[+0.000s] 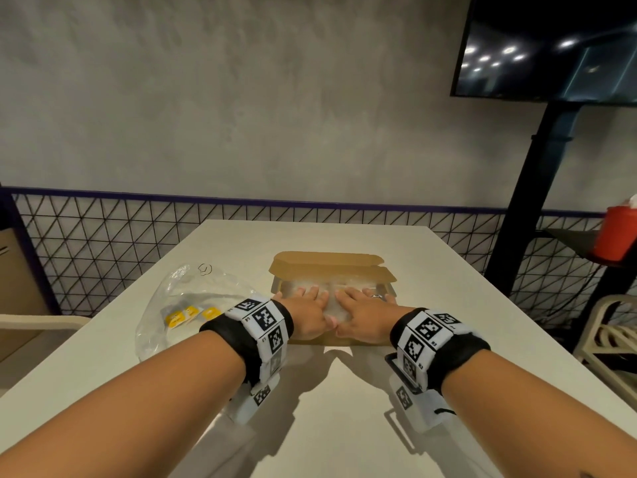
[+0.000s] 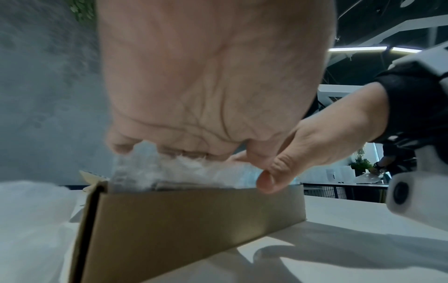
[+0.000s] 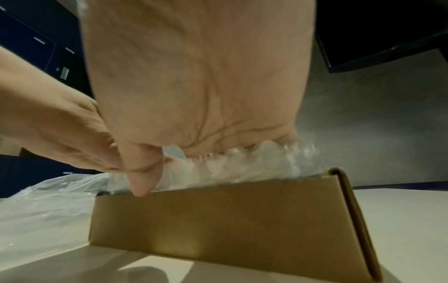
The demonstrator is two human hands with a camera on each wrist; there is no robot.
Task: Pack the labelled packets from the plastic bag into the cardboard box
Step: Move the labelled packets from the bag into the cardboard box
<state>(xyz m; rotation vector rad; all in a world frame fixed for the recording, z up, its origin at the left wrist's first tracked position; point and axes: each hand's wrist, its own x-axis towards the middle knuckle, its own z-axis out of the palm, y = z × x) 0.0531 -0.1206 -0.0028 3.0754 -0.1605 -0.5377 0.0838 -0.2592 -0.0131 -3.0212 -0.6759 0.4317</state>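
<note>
An open brown cardboard box [image 1: 327,263] sits mid-table with its lid folded back. Clear plastic packets [image 1: 333,305] fill it and rise above its front wall [image 2: 194,220]. My left hand [image 1: 308,303] and right hand [image 1: 360,303] lie side by side on the packets, fingers straight, pressing down. From the wrist views, the left palm [image 2: 206,86] and right palm [image 3: 194,76] bear on the crinkled packets [image 3: 242,162], thumbs at the box's near edge. Left of the box lies the clear plastic bag [image 1: 179,294], holding yellow-labelled packets [image 1: 189,313].
The white table [image 1: 344,408] runs to a black mesh railing [image 1: 138,236] at the wall. A red cup [image 1: 617,232] stands on a dark side shelf at right, below a screen [image 1: 551,46]. Cream chairs sit at right [image 1: 613,326] and left [image 1: 34,322].
</note>
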